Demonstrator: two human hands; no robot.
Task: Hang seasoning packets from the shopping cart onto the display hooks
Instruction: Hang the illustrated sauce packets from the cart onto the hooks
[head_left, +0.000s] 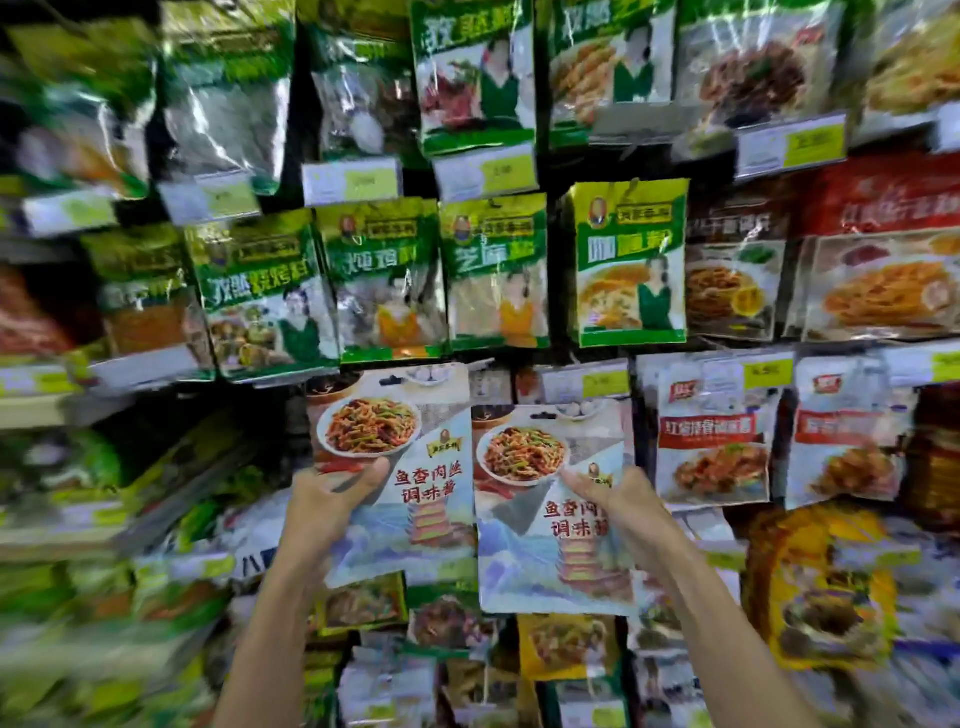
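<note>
- Far left, the display is a smear: green bags (140, 291) hang in rows, too soft to read.
- Here's the left hand (332, 499), raised in front of the rack, thumb laid across the front of the left packet (431, 493) and fingers curled behind its left edge, a firm hold.
- That left packet stands upright, printed with a plate of shredded stir-fry, its top tucked just under the row of green seasoning packets (384, 280). Whether its hang slot (390, 381) sits on a hook, I cannot tell.
- Just beside it, a touch lower, the right packet (540, 551) with the same design, its left edge meeting the first one's right edge.
- The right hand (623, 512) pinches this one at its right side, thumb pressed on the front near the plate picture, fingers wrapped behind.
- Above it, a yellow-topped packet (631, 260) hangs alone on the middle row.
- Further right, red-and-white packets (711, 431) hang under yellow price tags (769, 370).
</note>
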